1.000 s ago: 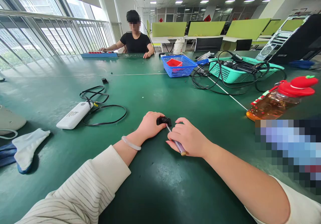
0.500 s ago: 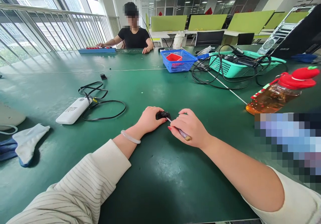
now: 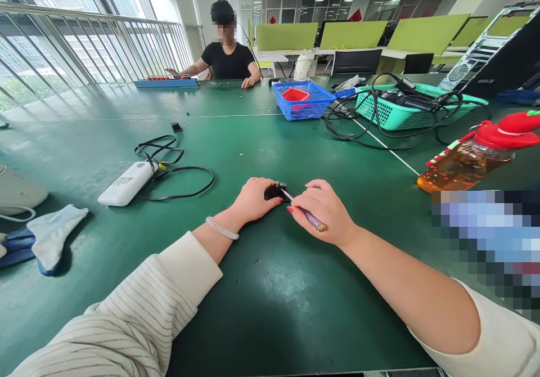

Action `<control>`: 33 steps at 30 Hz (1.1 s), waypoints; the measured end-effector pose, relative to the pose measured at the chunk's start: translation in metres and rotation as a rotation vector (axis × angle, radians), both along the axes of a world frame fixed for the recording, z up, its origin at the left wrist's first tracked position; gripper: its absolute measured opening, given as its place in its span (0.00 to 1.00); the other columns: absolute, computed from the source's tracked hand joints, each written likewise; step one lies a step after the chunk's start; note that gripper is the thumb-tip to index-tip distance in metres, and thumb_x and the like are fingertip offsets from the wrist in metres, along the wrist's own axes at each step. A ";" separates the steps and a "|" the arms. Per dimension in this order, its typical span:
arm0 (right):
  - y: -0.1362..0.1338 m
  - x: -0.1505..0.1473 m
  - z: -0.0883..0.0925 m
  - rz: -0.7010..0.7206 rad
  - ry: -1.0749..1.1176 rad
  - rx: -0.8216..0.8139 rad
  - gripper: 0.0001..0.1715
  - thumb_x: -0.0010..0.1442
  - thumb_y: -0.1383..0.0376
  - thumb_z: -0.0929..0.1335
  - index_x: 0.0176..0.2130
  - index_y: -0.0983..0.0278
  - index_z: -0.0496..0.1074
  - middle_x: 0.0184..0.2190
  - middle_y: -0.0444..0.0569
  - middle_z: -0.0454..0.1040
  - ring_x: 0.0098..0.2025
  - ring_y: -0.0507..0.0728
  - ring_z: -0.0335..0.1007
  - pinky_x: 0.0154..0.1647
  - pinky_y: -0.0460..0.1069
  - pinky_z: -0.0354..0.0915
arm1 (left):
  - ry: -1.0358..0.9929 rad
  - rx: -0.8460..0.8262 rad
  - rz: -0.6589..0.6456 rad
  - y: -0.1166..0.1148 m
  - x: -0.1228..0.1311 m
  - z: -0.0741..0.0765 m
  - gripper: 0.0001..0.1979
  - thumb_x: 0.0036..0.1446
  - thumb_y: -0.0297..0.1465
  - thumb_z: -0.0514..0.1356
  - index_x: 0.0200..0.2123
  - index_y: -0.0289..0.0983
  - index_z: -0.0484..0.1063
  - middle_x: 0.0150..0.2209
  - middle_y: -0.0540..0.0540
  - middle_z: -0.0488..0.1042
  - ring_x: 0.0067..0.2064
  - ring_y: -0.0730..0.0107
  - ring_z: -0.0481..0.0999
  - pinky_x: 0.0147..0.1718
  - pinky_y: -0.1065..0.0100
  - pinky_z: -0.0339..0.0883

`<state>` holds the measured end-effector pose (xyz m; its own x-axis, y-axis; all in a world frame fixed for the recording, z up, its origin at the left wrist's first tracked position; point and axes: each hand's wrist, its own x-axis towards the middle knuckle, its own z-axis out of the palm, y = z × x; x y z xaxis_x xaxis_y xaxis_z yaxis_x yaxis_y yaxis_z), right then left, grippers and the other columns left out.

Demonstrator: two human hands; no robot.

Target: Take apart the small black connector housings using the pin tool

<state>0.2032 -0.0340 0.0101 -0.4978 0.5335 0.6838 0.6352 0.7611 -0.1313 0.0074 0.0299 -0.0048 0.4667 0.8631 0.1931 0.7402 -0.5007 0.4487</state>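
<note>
Two hands, both busy, close together out in front but not touching each other. Left hand (image 3: 255,200) is wrapped around the left end of a small black part (image 3: 275,192), thumb on the near side and fingers round the far side, pinning it down on the green surface (image 3: 270,287). Right hand (image 3: 327,211) has its fingers curled round a screwdriver-like tool (image 3: 313,219), butt end poking out toward the person's side.

So the relation that matters, imo: the part sits just left of the right hand's fingertips and right inside the left hand's grip, so left is obviously the nearer one. The part's longer side looks to run roughly left to right, though the left end is covered, so don't hold me to that. The tool lies slantwise, butt low and right, shaft going up-left to the part. Tip's at the part's right half, but can't tell whether it's seated in anything or just resting there.

Further out: white power bank (image 3: 129,184) off to the left, white-and-blue glove (image 3: 59,233) beyond that, red-capped bottle (image 3: 468,166) well off to the right, blue basket (image 3: 306,110) further up the surface.
</note>
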 end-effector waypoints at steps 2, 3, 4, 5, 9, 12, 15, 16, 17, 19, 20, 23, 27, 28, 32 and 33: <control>0.000 0.000 0.000 -0.011 0.021 -0.031 0.12 0.65 0.65 0.63 0.29 0.59 0.67 0.22 0.41 0.73 0.25 0.52 0.65 0.49 0.55 0.62 | 0.003 -0.014 0.013 -0.001 0.000 0.000 0.16 0.56 0.38 0.64 0.48 0.41 0.75 0.50 0.45 0.78 0.55 0.53 0.73 0.57 0.53 0.65; 0.000 0.000 -0.001 -0.013 0.037 -0.040 0.12 0.65 0.65 0.64 0.29 0.59 0.67 0.22 0.41 0.73 0.25 0.52 0.65 0.49 0.55 0.62 | 0.004 -0.022 0.019 -0.001 0.000 0.000 0.17 0.56 0.38 0.64 0.48 0.40 0.75 0.50 0.44 0.78 0.56 0.53 0.72 0.57 0.53 0.65; 0.000 0.000 -0.001 -0.018 0.055 -0.044 0.11 0.64 0.65 0.64 0.28 0.59 0.67 0.22 0.41 0.73 0.25 0.52 0.65 0.49 0.55 0.62 | 0.007 -0.028 0.023 -0.001 0.000 0.000 0.17 0.56 0.38 0.64 0.49 0.40 0.75 0.50 0.44 0.78 0.56 0.52 0.72 0.58 0.53 0.65; 0.001 0.000 -0.001 -0.024 0.076 -0.045 0.11 0.64 0.65 0.65 0.28 0.59 0.67 0.22 0.41 0.73 0.25 0.52 0.65 0.49 0.55 0.62 | 0.011 -0.033 0.028 -0.001 0.000 0.000 0.18 0.56 0.38 0.64 0.49 0.40 0.75 0.50 0.44 0.78 0.56 0.52 0.72 0.58 0.53 0.65; 0.001 0.001 -0.001 -0.050 0.187 -0.085 0.10 0.63 0.65 0.65 0.28 0.59 0.67 0.23 0.41 0.74 0.26 0.53 0.67 0.45 0.54 0.64 | 0.015 -0.037 0.036 0.000 -0.001 0.000 0.20 0.56 0.40 0.65 0.50 0.39 0.74 0.51 0.43 0.77 0.57 0.52 0.71 0.58 0.54 0.65; 0.002 0.004 -0.002 -0.089 0.280 -0.182 0.12 0.64 0.64 0.65 0.27 0.59 0.67 0.23 0.42 0.74 0.28 0.54 0.69 0.40 0.52 0.65 | -0.006 -0.028 0.012 0.001 -0.002 -0.002 0.19 0.56 0.40 0.64 0.49 0.40 0.75 0.51 0.44 0.78 0.56 0.52 0.72 0.58 0.53 0.65; 0.003 0.005 -0.005 -0.126 0.327 -0.289 0.15 0.64 0.62 0.65 0.25 0.59 0.68 0.22 0.43 0.73 0.28 0.54 0.68 0.34 0.50 0.65 | -0.023 -0.016 -0.020 0.002 -0.003 -0.003 0.17 0.57 0.40 0.63 0.48 0.41 0.75 0.51 0.45 0.78 0.56 0.54 0.72 0.59 0.53 0.64; 0.004 0.005 -0.006 -0.135 0.338 -0.315 0.15 0.64 0.61 0.65 0.25 0.59 0.68 0.22 0.43 0.73 0.28 0.54 0.68 0.32 0.50 0.64 | -0.025 -0.012 -0.026 0.002 -0.003 -0.004 0.17 0.57 0.40 0.63 0.48 0.42 0.75 0.51 0.45 0.78 0.56 0.54 0.72 0.59 0.53 0.63; 0.004 0.005 -0.007 -0.142 0.351 -0.336 0.15 0.63 0.60 0.65 0.25 0.60 0.68 0.22 0.43 0.72 0.27 0.54 0.67 0.31 0.49 0.63 | -0.026 -0.009 -0.029 0.002 -0.003 -0.004 0.17 0.57 0.40 0.63 0.48 0.42 0.75 0.51 0.45 0.78 0.56 0.54 0.72 0.59 0.53 0.63; 0.007 0.005 -0.009 -0.150 0.384 -0.380 0.15 0.63 0.59 0.66 0.26 0.60 0.69 0.22 0.43 0.72 0.26 0.53 0.66 0.30 0.49 0.63 | -0.027 -0.002 -0.029 0.002 -0.003 -0.005 0.17 0.57 0.39 0.63 0.49 0.42 0.75 0.51 0.45 0.78 0.56 0.54 0.72 0.59 0.53 0.64; 0.008 0.005 -0.010 -0.150 0.405 -0.395 0.15 0.63 0.58 0.66 0.26 0.60 0.70 0.22 0.43 0.72 0.26 0.52 0.66 0.29 0.48 0.63 | -0.027 0.001 -0.033 0.002 -0.004 -0.005 0.17 0.57 0.39 0.63 0.49 0.42 0.75 0.51 0.46 0.78 0.56 0.54 0.72 0.59 0.53 0.64; 0.011 0.006 -0.012 -0.134 0.465 -0.383 0.07 0.61 0.60 0.69 0.32 0.60 0.73 0.29 0.45 0.76 0.29 0.54 0.70 0.32 0.49 0.67 | -0.027 0.004 -0.051 0.003 -0.004 -0.005 0.18 0.56 0.38 0.64 0.50 0.42 0.75 0.52 0.46 0.78 0.56 0.54 0.72 0.60 0.53 0.62; 0.012 0.005 -0.012 -0.111 0.487 -0.333 0.09 0.60 0.63 0.69 0.43 0.58 0.75 0.37 0.48 0.78 0.36 0.56 0.74 0.40 0.52 0.71 | -0.032 -0.002 -0.052 0.003 -0.005 -0.005 0.22 0.54 0.37 0.65 0.54 0.43 0.74 0.55 0.46 0.77 0.58 0.53 0.71 0.61 0.53 0.62; 0.012 0.005 -0.011 -0.116 0.503 -0.334 0.10 0.60 0.63 0.69 0.43 0.58 0.76 0.38 0.48 0.79 0.36 0.56 0.74 0.41 0.52 0.71 | -0.031 -0.006 -0.046 0.002 -0.005 -0.004 0.23 0.54 0.36 0.65 0.54 0.43 0.73 0.55 0.46 0.76 0.58 0.53 0.71 0.61 0.53 0.62; 0.012 0.005 -0.010 -0.208 0.610 -0.381 0.12 0.64 0.57 0.66 0.37 0.60 0.76 0.33 0.49 0.79 0.34 0.57 0.74 0.33 0.51 0.68 | -0.011 -0.024 -0.040 0.001 -0.004 -0.001 0.22 0.55 0.35 0.65 0.54 0.43 0.73 0.55 0.46 0.77 0.58 0.53 0.70 0.61 0.53 0.62; 0.012 0.005 -0.011 -0.231 0.628 -0.395 0.14 0.64 0.56 0.65 0.36 0.61 0.76 0.31 0.49 0.78 0.33 0.57 0.74 0.31 0.50 0.67 | -0.006 -0.027 -0.041 0.000 -0.004 -0.001 0.22 0.55 0.35 0.65 0.54 0.43 0.74 0.54 0.47 0.77 0.58 0.53 0.71 0.61 0.53 0.63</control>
